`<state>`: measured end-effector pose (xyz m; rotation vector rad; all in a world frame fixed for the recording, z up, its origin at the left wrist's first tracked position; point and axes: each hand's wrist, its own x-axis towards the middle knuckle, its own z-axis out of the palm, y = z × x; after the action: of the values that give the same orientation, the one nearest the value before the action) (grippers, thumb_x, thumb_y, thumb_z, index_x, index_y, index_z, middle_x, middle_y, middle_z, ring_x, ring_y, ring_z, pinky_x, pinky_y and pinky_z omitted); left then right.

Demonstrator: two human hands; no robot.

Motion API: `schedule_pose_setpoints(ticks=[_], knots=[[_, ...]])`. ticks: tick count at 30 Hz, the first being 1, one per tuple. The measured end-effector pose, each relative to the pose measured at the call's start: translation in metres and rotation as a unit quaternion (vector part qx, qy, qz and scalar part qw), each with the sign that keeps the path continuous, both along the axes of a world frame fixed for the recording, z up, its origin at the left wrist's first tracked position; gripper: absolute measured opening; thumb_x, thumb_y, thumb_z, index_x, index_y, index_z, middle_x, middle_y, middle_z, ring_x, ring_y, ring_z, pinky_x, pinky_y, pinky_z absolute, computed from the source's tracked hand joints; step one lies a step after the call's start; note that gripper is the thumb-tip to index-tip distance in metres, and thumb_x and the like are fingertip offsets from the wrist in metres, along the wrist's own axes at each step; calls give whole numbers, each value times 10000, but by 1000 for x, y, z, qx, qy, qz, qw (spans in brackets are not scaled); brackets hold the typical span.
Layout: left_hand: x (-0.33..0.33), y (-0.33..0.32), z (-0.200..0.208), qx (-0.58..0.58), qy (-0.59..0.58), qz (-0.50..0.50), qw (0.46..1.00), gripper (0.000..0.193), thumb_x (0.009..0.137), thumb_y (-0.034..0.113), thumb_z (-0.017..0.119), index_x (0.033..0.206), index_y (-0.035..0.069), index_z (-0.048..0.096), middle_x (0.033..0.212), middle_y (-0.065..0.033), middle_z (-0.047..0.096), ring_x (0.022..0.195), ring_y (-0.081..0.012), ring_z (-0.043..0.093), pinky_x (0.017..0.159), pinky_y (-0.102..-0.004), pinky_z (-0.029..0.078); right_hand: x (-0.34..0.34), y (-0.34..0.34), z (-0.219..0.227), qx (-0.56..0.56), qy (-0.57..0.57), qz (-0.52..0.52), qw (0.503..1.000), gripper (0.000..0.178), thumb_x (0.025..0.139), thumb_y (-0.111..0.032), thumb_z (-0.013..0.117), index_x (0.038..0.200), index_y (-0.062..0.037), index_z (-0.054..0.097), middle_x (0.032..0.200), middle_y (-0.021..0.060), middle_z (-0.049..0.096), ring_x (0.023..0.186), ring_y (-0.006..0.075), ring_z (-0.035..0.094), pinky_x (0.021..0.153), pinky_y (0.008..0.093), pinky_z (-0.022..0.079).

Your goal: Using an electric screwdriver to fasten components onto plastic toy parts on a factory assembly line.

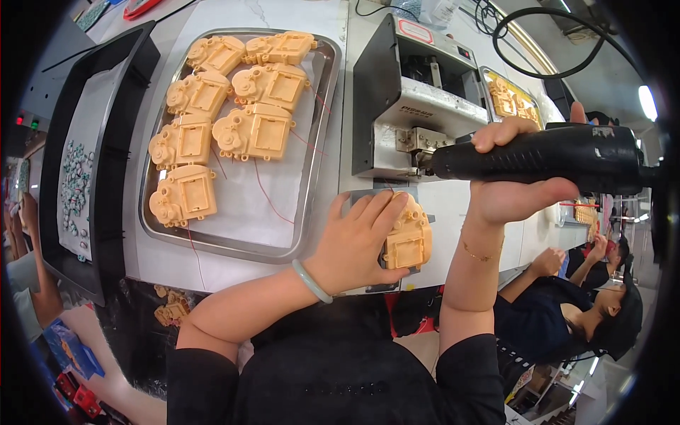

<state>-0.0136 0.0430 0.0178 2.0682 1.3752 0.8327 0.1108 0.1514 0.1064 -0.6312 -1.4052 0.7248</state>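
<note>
My right hand (pixel 506 202) is wrapped round a black electric screwdriver (pixel 545 154), held sideways. Its tip points left at the metal outlet block (pixel 425 142) on the front of a black and silver screw feeder (pixel 432 99); whether it touches a screw there I cannot tell. Below the feeder, my left hand (pixel 365 241) grips an orange-yellow plastic housing (pixel 409 244) with a rectangular recess, its fingers over the left side and top. The housing rests on a dark plate at the table's near edge.
To the left stands a metal tray (pixel 297 248) with several similar housings, some trailing thin red wires. A black bin (pixel 106 227) of small parts stands farther left. Behind the feeder is another tray of housings (pixel 506 99). A co-worker (pixel 559 304) sits at the right.
</note>
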Motion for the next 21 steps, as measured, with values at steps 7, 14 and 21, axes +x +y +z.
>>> schedule_pose_setpoints(ticks=[7, 14, 21], knots=[[-2, 1, -1, -7, -16, -4, 1000, 911, 510, 427, 737, 1256, 79, 349, 1203, -90, 430, 1085, -248, 447, 933, -484, 266, -1, 1, 6, -22, -33, 23, 999, 888, 725, -745, 340, 1323, -110, 175, 666, 116, 506, 512, 173, 477, 497, 288, 417], [-4, 0, -5, -17, -35, -9, 999, 949, 511, 422, 744, 1288, 85, 317, 1216, -93, 416, 1115, -245, 419, 933, -474, 257, 7, -61, 21, -43, 104, 105, 988, 910, 722, -679, 483, 1346, -90, 182, 657, 74, 455, 461, 134, 410, 441, 265, 345], [-6, -1, -8, -19, -50, -7, 999, 912, 540, 434, 726, 1280, 78, 327, 1211, -100, 423, 1103, -249, 430, 920, -455, 265, 4, -100, 5, -11, 86, 141, 986, 898, 758, -609, 507, 1359, -52, 141, 614, 78, 446, 412, 148, 435, 371, 261, 358]])
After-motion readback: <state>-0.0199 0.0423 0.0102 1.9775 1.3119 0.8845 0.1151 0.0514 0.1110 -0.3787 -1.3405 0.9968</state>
